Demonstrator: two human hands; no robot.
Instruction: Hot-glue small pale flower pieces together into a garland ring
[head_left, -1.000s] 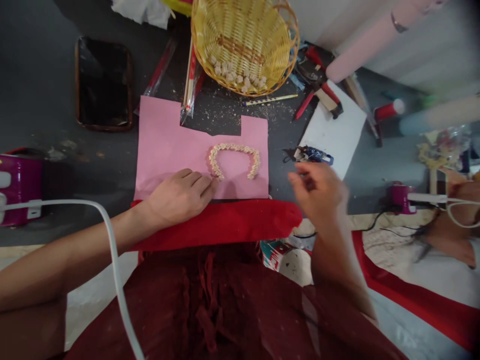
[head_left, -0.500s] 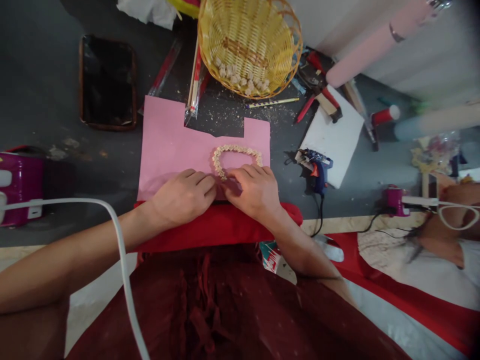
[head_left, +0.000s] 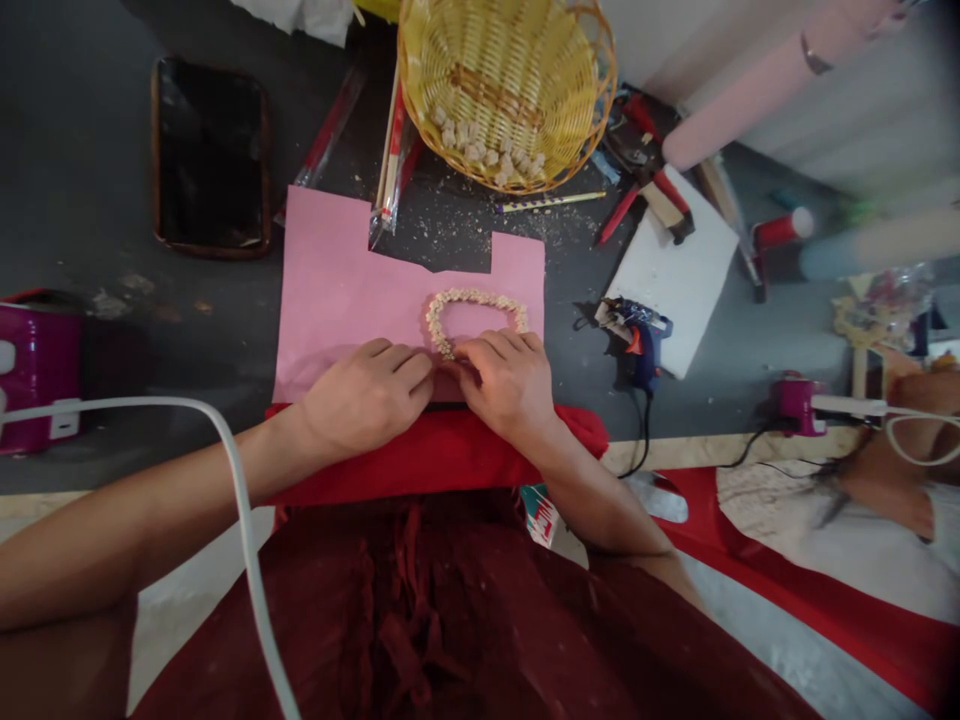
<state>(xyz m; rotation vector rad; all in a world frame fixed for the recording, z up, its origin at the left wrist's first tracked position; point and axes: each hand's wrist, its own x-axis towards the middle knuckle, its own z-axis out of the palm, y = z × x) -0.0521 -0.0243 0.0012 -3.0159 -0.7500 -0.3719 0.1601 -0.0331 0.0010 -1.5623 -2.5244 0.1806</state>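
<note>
A loop of small cream, knobbly pieces strung closely like a beaded strand (head_left: 472, 296) lies over a pink sheet (head_left: 330, 270). My right hand (head_left: 511, 385) is closed with curled fingers over the strand's lower right part, and its thumb points toward my other hand. Beside the strand's lower left end, my left hand (head_left: 371, 395) is closed, fingers bent and tips pressed together. What sits between its fingertips is hidden. The two hands nearly meet at the sheet's near edge, above a red cloth (head_left: 352, 470).
A wicker basket (head_left: 510, 60) with several loose pale pieces stands behind the sheet. To the right are a glue gun (head_left: 646, 345), a white board (head_left: 690, 270) and red-handled pliers (head_left: 660, 195). A phone (head_left: 210, 155) lies left. A white cable (head_left: 236, 480) crosses my left arm.
My view has shifted slightly, so things at the edges sit a little differently. The hands and strand stay almost in place, with only slight movement in the right fingers.
</note>
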